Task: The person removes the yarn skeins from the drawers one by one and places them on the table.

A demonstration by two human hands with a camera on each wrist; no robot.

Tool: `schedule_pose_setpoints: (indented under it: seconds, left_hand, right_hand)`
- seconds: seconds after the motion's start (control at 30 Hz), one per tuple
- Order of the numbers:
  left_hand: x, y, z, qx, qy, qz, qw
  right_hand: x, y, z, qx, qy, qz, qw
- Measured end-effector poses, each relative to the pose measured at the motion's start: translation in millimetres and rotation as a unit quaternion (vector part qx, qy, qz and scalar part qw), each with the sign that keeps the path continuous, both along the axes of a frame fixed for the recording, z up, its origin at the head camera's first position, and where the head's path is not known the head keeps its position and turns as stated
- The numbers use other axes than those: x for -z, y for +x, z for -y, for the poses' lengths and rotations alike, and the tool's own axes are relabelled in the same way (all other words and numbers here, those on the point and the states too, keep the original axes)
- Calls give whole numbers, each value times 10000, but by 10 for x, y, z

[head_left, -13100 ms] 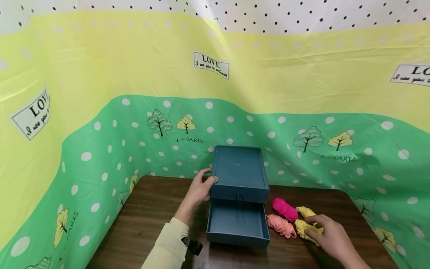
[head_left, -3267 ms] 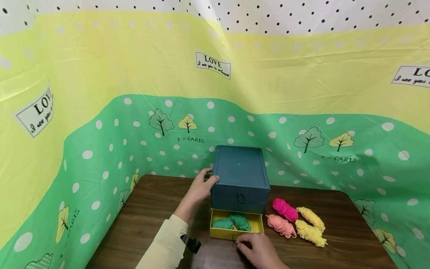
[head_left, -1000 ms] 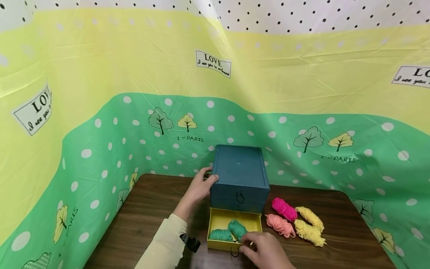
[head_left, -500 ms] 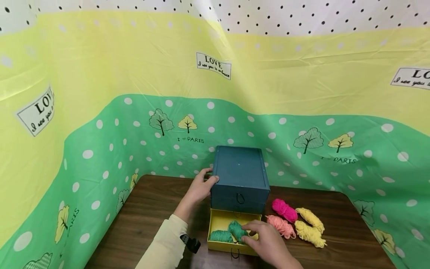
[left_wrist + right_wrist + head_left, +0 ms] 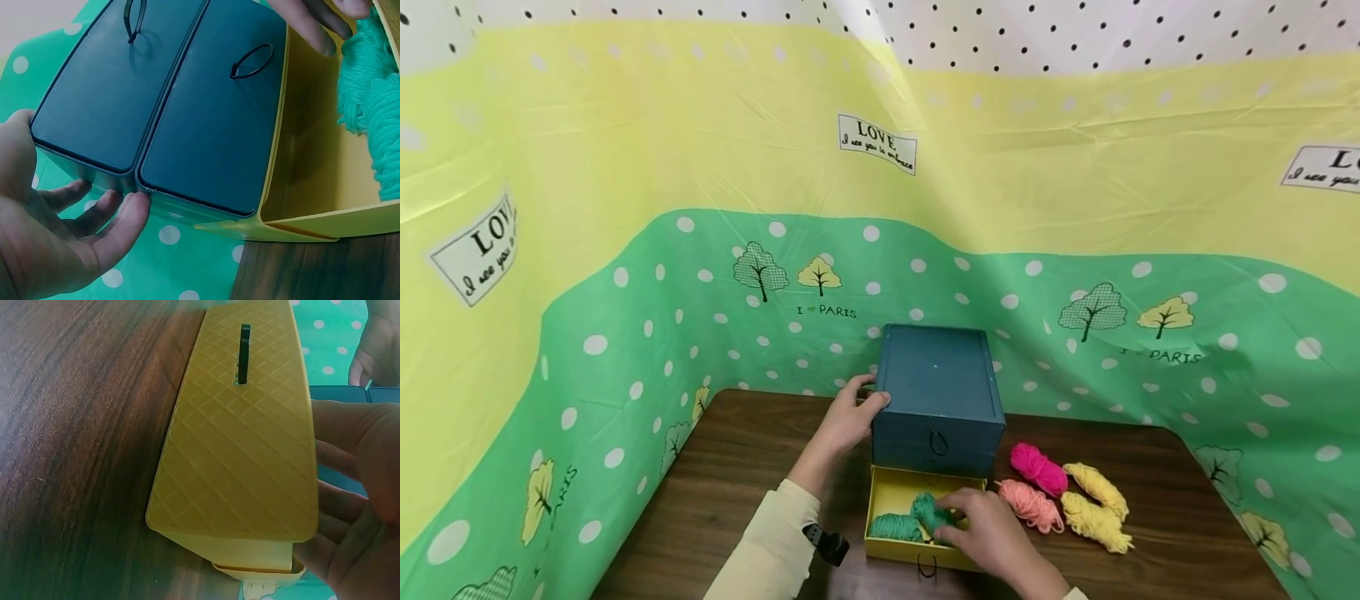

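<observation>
My left hand [image 5: 844, 423] rests against the left side of a dark blue drawer box [image 5: 938, 371], thumb at its top edge and fingers along the side wall. Below two pushed-in blue drawers, a yellow drawer [image 5: 887, 546] stands pulled out. Inside lie two green yarn hanks [image 5: 895, 527], one along the front left, the other slanting beside it. Over the slanting hank is my right hand [image 5: 988, 529], thumb and fingers spread on either side of it. The left wrist view shows a gap between those fingers and the yarn [image 5: 362, 75].
To the right of the box lie a magenta yarn hank [image 5: 1037, 468], a coral one [image 5: 1032, 506] and two yellow ones [image 5: 1093, 518] on the brown wooden table [image 5: 737, 467]. A patterned curtain [image 5: 820, 350] hangs behind. Black loop pulls [image 5: 928, 568] stick out from the drawers.
The blue drawer that was out is in, and the yellow one is out. My right hand has left the yellow hanks, then the yellow drawer's loop, and moved in over the green yarn.
</observation>
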State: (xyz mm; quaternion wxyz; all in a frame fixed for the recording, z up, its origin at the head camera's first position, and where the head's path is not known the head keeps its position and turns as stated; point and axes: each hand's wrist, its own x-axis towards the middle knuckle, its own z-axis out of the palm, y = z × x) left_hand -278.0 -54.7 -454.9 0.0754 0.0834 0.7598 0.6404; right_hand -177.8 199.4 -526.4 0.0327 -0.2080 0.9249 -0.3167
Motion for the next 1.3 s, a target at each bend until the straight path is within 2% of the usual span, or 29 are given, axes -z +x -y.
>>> schedule_pose_setpoints:
  seconds: [0.1,0.37,0.67,1.0,1.3]
  left_hand:
    - [-8,6,-4,15,20,4,10000]
    - [10,-5,0,-6,1,36,10000]
    - [18,-13,14,2,-58,18,10000]
    - [-19,8,5,-15,-5,66,10000]
    - [-3,-4,14,8,-45,71,10000]
  right_hand:
    - [16,-18,6,-38,62,74,9999]
    - [56,-85,62,-100,581,-147,9982]
    - [62,-146,98,-323,678,-49,9972]
    - [123,-193,94,-113,562,-147,9982]
    - [35,-151,56,213,442,-147,9987]
